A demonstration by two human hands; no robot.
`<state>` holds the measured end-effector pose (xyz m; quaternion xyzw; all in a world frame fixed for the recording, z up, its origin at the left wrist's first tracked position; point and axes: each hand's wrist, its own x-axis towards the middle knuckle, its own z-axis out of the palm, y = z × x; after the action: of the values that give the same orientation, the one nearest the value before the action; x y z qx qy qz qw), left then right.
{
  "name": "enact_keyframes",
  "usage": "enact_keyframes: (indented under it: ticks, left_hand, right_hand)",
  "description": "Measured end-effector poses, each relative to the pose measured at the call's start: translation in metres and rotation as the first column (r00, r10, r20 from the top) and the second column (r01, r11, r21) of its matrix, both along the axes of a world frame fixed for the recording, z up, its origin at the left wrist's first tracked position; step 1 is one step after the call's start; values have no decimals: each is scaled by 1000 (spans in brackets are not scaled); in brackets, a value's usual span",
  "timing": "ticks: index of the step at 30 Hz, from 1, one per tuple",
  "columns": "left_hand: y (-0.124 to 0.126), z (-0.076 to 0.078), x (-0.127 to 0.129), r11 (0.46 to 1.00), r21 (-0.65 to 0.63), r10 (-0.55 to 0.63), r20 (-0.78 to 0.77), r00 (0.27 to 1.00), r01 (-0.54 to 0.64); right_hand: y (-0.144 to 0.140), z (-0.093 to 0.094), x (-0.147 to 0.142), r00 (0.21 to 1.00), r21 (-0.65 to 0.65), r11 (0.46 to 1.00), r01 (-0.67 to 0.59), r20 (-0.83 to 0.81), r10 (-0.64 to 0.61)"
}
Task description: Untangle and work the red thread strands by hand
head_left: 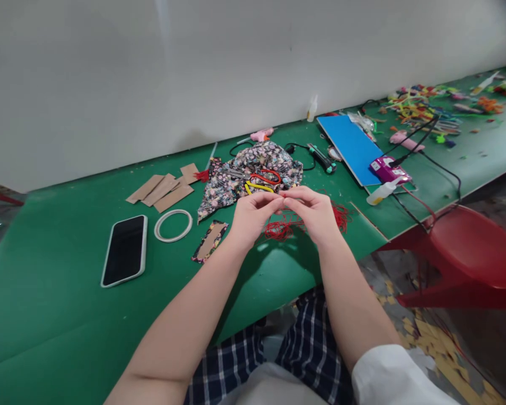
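Translucent nozzle bottle [383, 193] lies tilted by purple power strip [391, 170], yellow-orange patch low on it, liquid or label unclear; second nozzle bottle [312, 108] upright by white wall [236, 67], contents unclear. Red string [279, 229], thin, bright, in loose tangled loops, sits on green table [67, 315] below both hands. Left hand [253, 216] and right hand [312, 215] pinched, fingertips meeting; can't tell what's gripped.

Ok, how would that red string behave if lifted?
The red string would probably hang floppy, judging by its loose loops. It's likely light, since the strands look thin. Tangles may drag along, as the loops overlap.
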<state>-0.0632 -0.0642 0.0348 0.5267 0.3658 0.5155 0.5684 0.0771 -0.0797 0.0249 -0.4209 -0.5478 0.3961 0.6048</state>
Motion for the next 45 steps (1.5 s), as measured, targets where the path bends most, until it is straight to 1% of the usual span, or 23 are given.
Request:
enact_keyframes:
  ticks: [5, 11, 16, 21, 23, 25, 27, 29, 30, 34, 37, 39, 41, 43, 45]
  left_hand:
    - [0, 1, -1, 1000, 6, -5, -41, 999, 5]
    - [1, -1, -2, 999, -9, -38, -27, 999, 38]
    - [1, 1, -3, 997, -29, -76, -12, 997, 76]
    - [1, 1, -3, 987, -82, -137, 59, 989, 142]
    - [1, 0, -3, 982, -119, -132, 125, 983, 147]
    - [1, -1, -2, 984, -137, -86, 193, 977, 114]
    - [2, -2, -1, 991, -121, -26, 232, 972, 56]
    - [3, -3, 0, 996, -84, 27, 229, 973, -8]
    - [3, -3, 0, 997, -62, 52, 212, 976, -40]
    - [0, -3, 2, 992, 24, 123, 113, 986, -126]
    - [-4, -1, 4, 986, 45, 156, 73, 985, -160]
    - [-5, 1, 5, 985, 35, 167, 63, 984, -170]
    - [-6, 2, 5, 986, 6, 166, 73, 983, -167]
    - [-6, 3, 5, 988, -56, 151, 125, 981, -145]
    - [-5, 4, 5, 984, -142, 138, 204, 969, -110]
  right_hand:
    - [0, 0, -4, 996, -14, 1000, -23, -82, 22]
    - [0, -2, -5, 981, -10, 998, -68, -180, 65]
    - [0, -4, -5, 972, -29, 994, -105, -213, 97]
    - [0, -4, -6, 965, -53, 989, -136, -233, 120]
    - [0, -4, -8, 969, -35, 994, -108, -226, 97]
    - [-2, -3, -9, 988, 21, 1000, -17, -155, 20]
    - [-4, -1, -11, 997, 112, 990, 80, 4, -81]
    - [-6, 0, -13, 974, 185, 975, 121, 167, -153]
    - [-7, 1, -13, 959, 209, 970, 128, 222, -174]
    - [-8, 2, -16, 915, 288, 939, 187, 295, -273]
    - [-8, 3, -16, 878, 343, 910, 234, 328, -349]
    - [-9, 5, -17, 864, 345, 911, 227, 361, -352]
    - [-10, 5, -18, 865, 322, 924, 204, 382, -324]
    - [-10, 5, -17, 884, 278, 943, 186, 371, -283]
    - [-10, 4, -16, 916, 225, 958, 180, 316, -247]
